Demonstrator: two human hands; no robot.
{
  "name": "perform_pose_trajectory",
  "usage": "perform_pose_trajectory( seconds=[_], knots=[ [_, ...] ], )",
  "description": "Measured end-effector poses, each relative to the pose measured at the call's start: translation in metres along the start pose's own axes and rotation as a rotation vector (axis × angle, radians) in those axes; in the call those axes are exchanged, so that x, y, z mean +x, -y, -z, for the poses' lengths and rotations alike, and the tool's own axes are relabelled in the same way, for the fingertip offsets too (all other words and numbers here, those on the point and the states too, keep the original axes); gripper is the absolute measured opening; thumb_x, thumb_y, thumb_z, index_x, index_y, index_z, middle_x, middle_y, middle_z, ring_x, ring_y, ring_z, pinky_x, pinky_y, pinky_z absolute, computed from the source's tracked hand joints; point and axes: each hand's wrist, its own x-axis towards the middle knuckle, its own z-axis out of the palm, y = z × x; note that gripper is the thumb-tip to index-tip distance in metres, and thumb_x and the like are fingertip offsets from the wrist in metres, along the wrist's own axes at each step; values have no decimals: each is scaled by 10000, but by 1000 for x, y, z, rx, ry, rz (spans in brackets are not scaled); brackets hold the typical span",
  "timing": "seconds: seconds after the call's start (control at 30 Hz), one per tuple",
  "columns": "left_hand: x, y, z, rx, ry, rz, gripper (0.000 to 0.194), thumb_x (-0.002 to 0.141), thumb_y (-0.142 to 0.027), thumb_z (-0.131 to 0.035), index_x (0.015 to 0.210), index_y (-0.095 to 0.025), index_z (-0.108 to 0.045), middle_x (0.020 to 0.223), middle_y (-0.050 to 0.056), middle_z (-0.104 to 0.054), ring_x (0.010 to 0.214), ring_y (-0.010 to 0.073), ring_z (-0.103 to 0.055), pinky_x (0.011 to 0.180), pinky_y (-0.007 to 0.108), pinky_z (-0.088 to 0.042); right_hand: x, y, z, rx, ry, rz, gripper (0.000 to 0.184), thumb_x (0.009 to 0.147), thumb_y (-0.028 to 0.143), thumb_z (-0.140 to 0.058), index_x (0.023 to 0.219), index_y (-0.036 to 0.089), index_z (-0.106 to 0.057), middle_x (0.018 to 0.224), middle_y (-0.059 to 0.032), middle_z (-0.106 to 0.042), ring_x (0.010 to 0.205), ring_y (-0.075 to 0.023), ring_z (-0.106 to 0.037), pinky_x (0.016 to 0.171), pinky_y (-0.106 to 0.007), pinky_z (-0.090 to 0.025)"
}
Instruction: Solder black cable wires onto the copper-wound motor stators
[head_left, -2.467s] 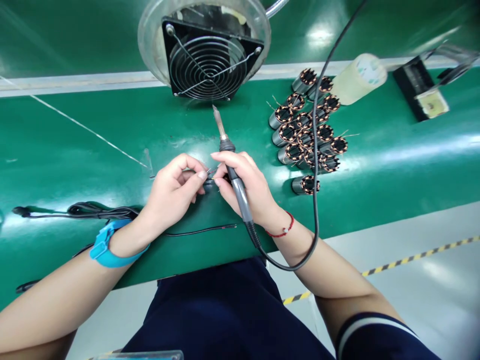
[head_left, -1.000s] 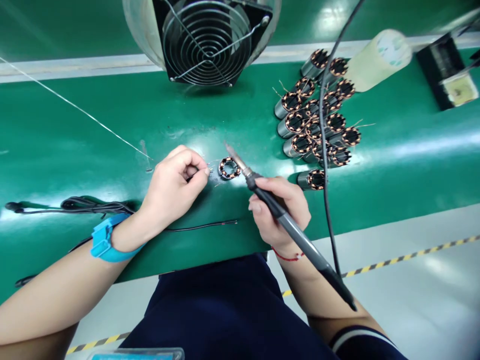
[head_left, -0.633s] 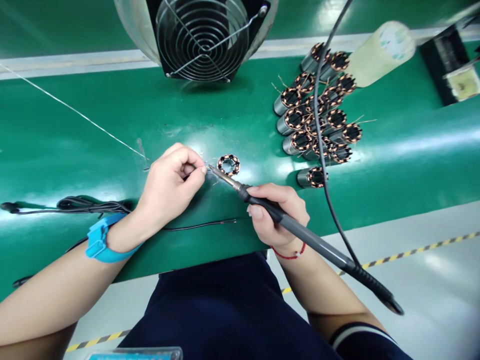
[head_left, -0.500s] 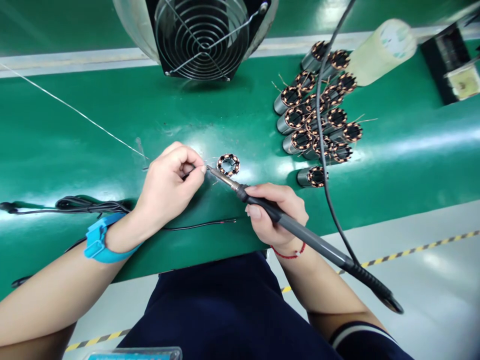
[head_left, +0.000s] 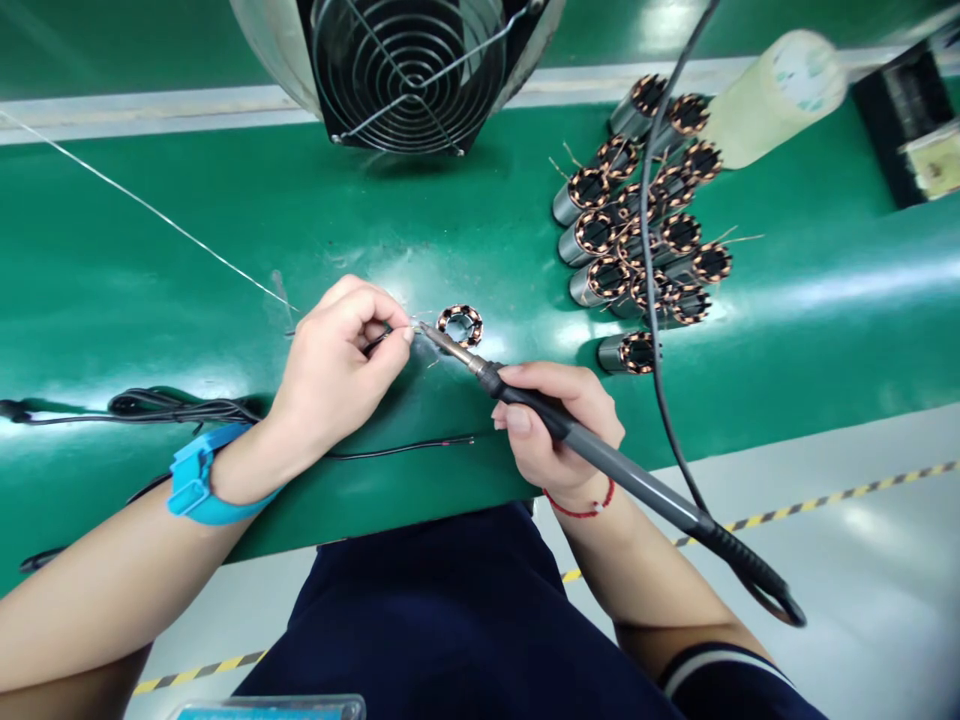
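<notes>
One soldering iron [head_left: 615, 454], likely light, stiff, best held by its handle [head_left: 660, 490]; right hand [head_left: 562, 420] grips it. One dark lead [head_left: 377, 341], probably pliant; left hand [head_left: 341, 370] pinches it.

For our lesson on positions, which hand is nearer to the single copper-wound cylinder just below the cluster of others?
Right. The right hand, holding the soldering iron, is below and left of the cylinder; the left hand is much farther left.

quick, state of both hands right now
Left hand: closed, pinching a thin black wire.
Right hand: closed, holding a grey and black soldering iron with metal tip.
</notes>
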Motion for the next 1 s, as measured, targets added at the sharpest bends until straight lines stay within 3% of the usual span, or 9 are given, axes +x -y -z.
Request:
perform_pose_trajectory(
  seconds=[0.37,0.63,0.83,1.0],
  knots=[
    [0,-3,1,12,4,1,114,757,-83,-629,721,-188,-603,788,-7,-591,686,114,-548,576,264,-431,2,-3,-2,-4,-30,27,244,877,233,-604,1119,221,-632,843,-13,-707,566,-125,-636,523,-278,-557],
    [1,-3,2,11,21,31,114,764,-102,-637,733,-207,-604,795,-3,-586,669,112,-534,554,265,-417,38,16,5,-186,216,33,353,878,184,-638,1212,294,-606,1096,-6,-738,872,-174,-728,807,-320,-614],
    [1,-3,1,2,11,24,139,765,-88,-631,720,-210,-583,779,1,-574,695,127,-548,586,286,-425,26,15,3,-131,4,-20,230,882,258,-625,1110,269,-651,980,-19,-758,789,-169,-741,686,-296,-616],
    [0,-2,2,5,34,31,161,777,-72,-613,735,-225,-585,806,1,-577,711,129,-557,589,297,-434,4,5,0,-110,-51,-32,209,852,293,-655,1051,234,-678,847,-16,-765,704,-183,-743,618,-305,-612]
  ],
)
